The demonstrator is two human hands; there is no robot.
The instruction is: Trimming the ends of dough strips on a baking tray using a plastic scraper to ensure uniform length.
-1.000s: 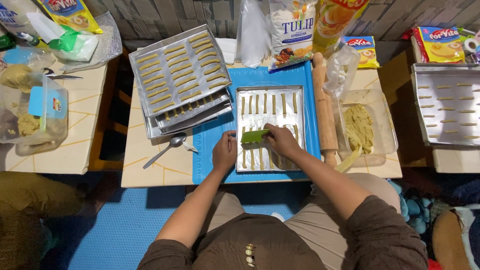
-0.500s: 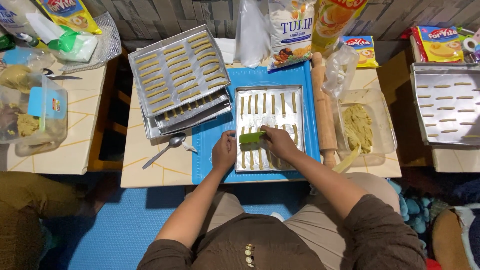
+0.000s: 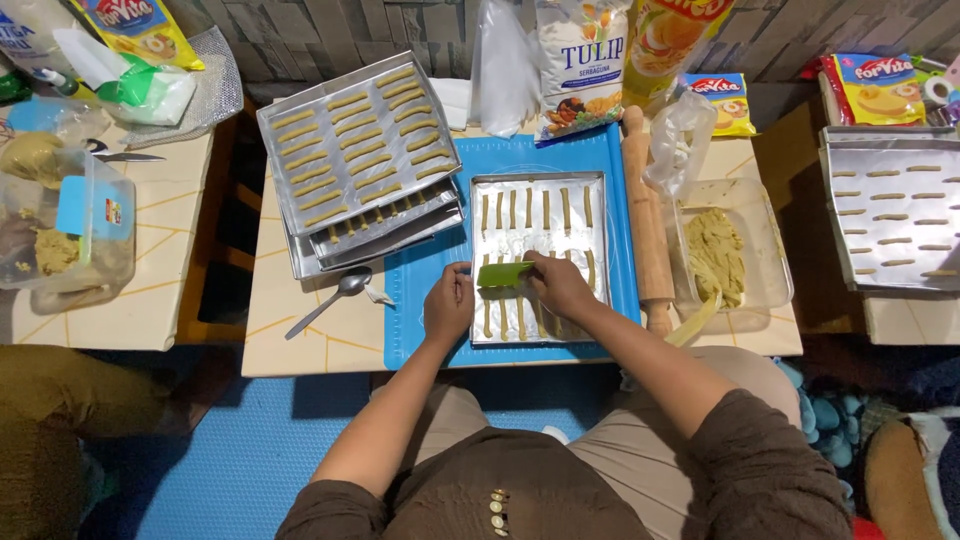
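Little has been shifted since the earlier frames: the flat green plastic scraper [image 3: 505, 273] is held at nearly the same spot over the foil-lined rectangular metal tray [image 3: 592, 190], moved only slightly; both hands remain on it.

The scraper is gripped at its right end by the right hand [image 3: 558, 285], fingers closed on it; its left end is pinched or steadied by the fingertips of the left hand [image 3: 448, 305]. It lies level across the lower row of thin olive-coloured dough sticks [image 3: 520, 318], with an upper row [image 3: 545, 208] beyond it.

Handling, as judged: the scraper is taken to be light, thin and somewhat flexible, best held at its ends as now. The dough sticks look soft and easily bent or broken; lifting from underneath would be wiser than pinching. The foil could be wrinkled or torn by a dragged edge.

Room: the tray sits on a blue silicone mat [image 3: 420, 300] on the tiled counter [image 3: 300, 350]. A wooden rolling pin [image 3: 645, 220] lies just beside the tray's right edge, with a clear plastic tub of dough [image 3: 765, 260] beyond. A stack of filled metal trays [image 3: 355, 150] overlaps the mat's upper left, and a metal spoon [image 3: 335, 298] lies near the left hand. Free space is mostly left on the mat strip left of the tray.
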